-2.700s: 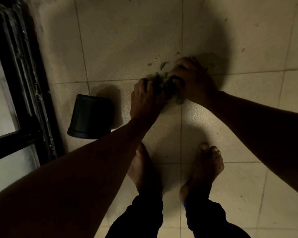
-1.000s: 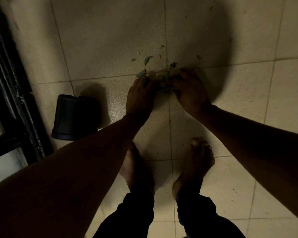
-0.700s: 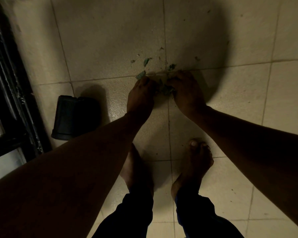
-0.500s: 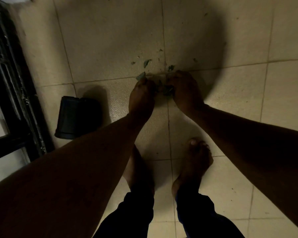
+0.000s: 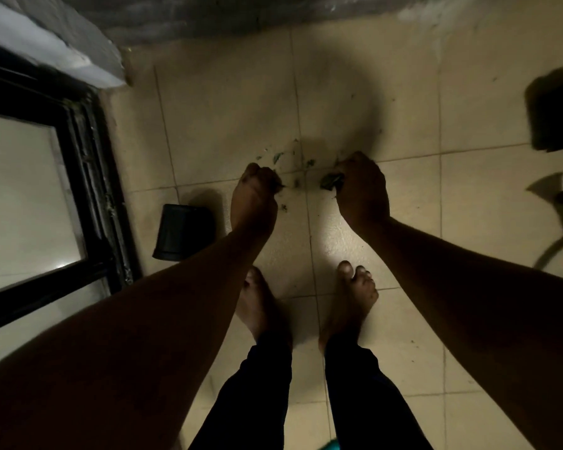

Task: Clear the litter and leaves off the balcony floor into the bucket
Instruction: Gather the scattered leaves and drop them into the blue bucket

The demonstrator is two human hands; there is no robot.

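Observation:
My left hand [image 5: 253,195] is curled in a fist around a clump of dark leaves, above the tiled floor. My right hand [image 5: 361,186] grips another bunch of green leaves [image 5: 330,181] that sticks out by the thumb. The two hands are apart, about a hand's width between them. Small green leaf scraps [image 5: 277,157] lie on the tiles just beyond them. The black bucket [image 5: 181,232] stands on the floor to the left of my left wrist.
A black sliding door frame [image 5: 88,177] runs along the left, with a grey wall base [image 5: 208,14] at the top. A dark object [image 5: 556,115] sits at the right edge. My bare feet [image 5: 355,297] stand below the hands.
The hands were together on the leaf pile on the floor; now they have lifted and drawn apart, each with a handful. The view has pulled back and tilted up.

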